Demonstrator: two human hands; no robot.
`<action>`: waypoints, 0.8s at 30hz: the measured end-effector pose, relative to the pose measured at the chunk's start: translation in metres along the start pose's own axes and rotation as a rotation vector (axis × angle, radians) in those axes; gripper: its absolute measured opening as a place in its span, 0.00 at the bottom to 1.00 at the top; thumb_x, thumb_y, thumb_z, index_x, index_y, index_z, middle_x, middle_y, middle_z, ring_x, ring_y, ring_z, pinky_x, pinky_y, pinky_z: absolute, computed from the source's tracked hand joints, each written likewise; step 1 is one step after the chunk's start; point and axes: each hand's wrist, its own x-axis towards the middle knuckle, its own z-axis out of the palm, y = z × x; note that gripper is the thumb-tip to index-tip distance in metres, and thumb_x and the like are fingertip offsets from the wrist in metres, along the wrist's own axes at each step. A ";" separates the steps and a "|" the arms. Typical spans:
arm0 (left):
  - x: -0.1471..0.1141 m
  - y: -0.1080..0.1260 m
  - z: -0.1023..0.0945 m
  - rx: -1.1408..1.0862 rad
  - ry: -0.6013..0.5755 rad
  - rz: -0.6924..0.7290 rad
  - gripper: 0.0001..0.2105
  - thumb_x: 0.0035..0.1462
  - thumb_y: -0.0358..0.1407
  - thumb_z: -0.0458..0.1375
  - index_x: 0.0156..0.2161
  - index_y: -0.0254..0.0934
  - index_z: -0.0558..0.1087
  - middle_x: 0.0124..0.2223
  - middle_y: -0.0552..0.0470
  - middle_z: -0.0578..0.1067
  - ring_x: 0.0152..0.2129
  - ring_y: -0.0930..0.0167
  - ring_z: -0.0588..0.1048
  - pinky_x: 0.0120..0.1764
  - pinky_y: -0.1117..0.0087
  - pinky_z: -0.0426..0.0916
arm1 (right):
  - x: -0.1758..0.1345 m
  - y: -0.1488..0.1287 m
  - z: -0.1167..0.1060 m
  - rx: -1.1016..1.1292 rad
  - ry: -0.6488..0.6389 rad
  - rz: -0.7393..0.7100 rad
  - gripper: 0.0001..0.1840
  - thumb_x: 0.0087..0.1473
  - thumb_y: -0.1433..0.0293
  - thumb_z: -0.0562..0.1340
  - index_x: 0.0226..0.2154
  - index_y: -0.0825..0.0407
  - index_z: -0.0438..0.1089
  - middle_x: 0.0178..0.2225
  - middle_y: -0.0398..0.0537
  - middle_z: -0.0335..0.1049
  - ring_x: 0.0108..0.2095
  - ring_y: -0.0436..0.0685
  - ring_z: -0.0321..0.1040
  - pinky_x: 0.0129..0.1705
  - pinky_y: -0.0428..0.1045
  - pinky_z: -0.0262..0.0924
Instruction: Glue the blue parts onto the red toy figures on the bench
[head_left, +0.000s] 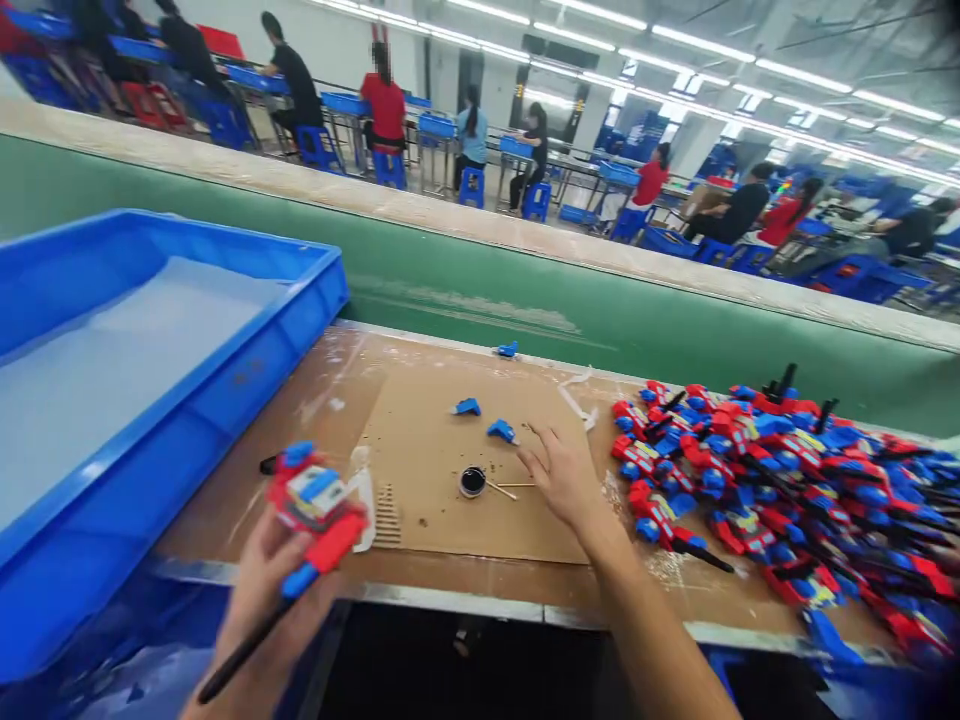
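My left hand (pixel 262 580) is closed around a red and blue toy robot figure (pixel 319 495), held up over the front left of the bench. A long black piece sticks out of the figure toward my wrist. Over the cardboard sheet (pixel 435 520), my right hand (pixel 561 475) has its fingers spread. Its fingertips are close to a small blue plastic part (pixel 501 431); whether they touch it I cannot tell. Another blue part (pixel 467 407) lies to the left, and a third blue piece (pixel 508 349) is farther back. A small pot of dark liquid (pixel 472 481) stands beside thin sticks (pixel 502 491).
A large blue tray (pixel 247 345) with a white sheet inside stands on the left. Many similar toy figures (pixel 750 470) are heaped on the right. A green barrier (pixel 465 285) runs behind the bench. Several people (pixel 386 105) sit at workstations beyond it.
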 end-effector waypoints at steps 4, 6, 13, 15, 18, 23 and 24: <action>-0.022 -0.026 -0.002 -0.006 0.062 -0.129 0.29 0.38 0.41 0.77 0.48 0.46 0.76 0.41 0.52 0.81 0.32 0.68 0.80 0.37 0.73 0.78 | 0.062 -0.005 0.022 -0.065 -0.233 -0.072 0.19 0.52 0.82 0.62 0.46 0.52 0.74 0.43 0.55 0.75 0.46 0.63 0.71 0.51 0.55 0.65; -0.028 -0.033 -0.001 -0.038 0.031 -0.168 0.29 0.38 0.41 0.77 0.48 0.46 0.76 0.43 0.51 0.80 0.33 0.67 0.80 0.37 0.72 0.77 | 0.065 -0.008 0.021 -0.076 -0.226 -0.063 0.15 0.53 0.83 0.59 0.39 0.54 0.75 0.39 0.55 0.75 0.42 0.62 0.71 0.47 0.54 0.66; -0.020 -0.032 -0.004 -0.079 -0.058 -0.225 0.28 0.41 0.37 0.75 0.49 0.41 0.73 0.39 0.49 0.78 0.33 0.67 0.78 0.35 0.70 0.74 | -0.017 -0.026 0.004 0.368 0.213 -0.102 0.16 0.62 0.68 0.62 0.53 0.48 0.68 0.45 0.50 0.72 0.42 0.55 0.73 0.42 0.49 0.70; -0.017 -0.034 -0.007 -0.057 -0.087 -0.255 0.29 0.42 0.37 0.74 0.51 0.39 0.71 0.36 0.49 0.78 0.32 0.67 0.77 0.34 0.71 0.72 | -0.029 -0.038 0.005 0.256 0.236 -0.210 0.14 0.61 0.70 0.63 0.50 0.46 0.71 0.44 0.48 0.72 0.42 0.55 0.73 0.43 0.48 0.69; -0.015 -0.040 -0.012 -0.028 -0.119 -0.252 0.30 0.43 0.36 0.74 0.51 0.38 0.71 0.35 0.49 0.77 0.31 0.67 0.77 0.33 0.71 0.71 | -0.025 -0.050 0.008 0.139 0.165 -0.335 0.15 0.62 0.72 0.60 0.51 0.47 0.72 0.44 0.48 0.73 0.42 0.55 0.73 0.43 0.49 0.70; -0.019 -0.046 -0.017 -0.015 -0.049 -0.213 0.30 0.43 0.35 0.74 0.52 0.38 0.71 0.40 0.48 0.77 0.33 0.68 0.76 0.36 0.69 0.71 | -0.001 -0.050 0.014 0.241 0.058 -0.161 0.15 0.60 0.65 0.64 0.49 0.50 0.75 0.41 0.48 0.75 0.32 0.52 0.71 0.37 0.49 0.68; -0.020 -0.047 -0.018 -0.019 -0.050 -0.209 0.30 0.43 0.36 0.74 0.52 0.38 0.70 0.40 0.48 0.77 0.33 0.68 0.76 0.36 0.69 0.70 | 0.003 -0.048 0.016 0.272 0.053 -0.082 0.15 0.59 0.62 0.65 0.47 0.50 0.75 0.39 0.47 0.75 0.31 0.52 0.71 0.36 0.49 0.68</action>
